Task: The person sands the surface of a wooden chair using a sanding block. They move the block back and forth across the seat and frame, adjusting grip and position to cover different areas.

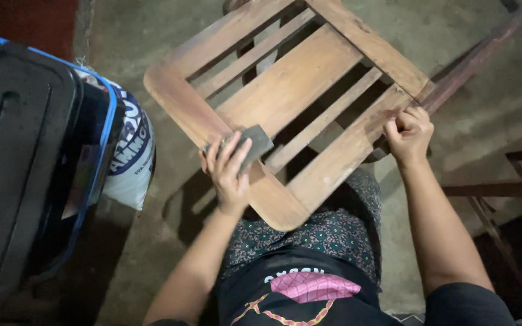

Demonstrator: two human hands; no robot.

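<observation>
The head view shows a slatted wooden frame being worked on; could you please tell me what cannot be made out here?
- Sanding block: its lower face is hidden, pressed against the wooden frame; the left hand covers its near end.
- Right hand: fingers curled on the frame's side rail; the palm is hidden.
- Frame's far end: cut off by the top edge.
- Black bin: cut off by the left edge.

The chair seat [291, 96] runs off the top edge, and its near corner hides part of the lap. The left hand [228, 172] covers half the grey block [252, 143]. The black bin [19, 163] is cut at the left edge. The right hand [409, 131] hides the rail end.
</observation>
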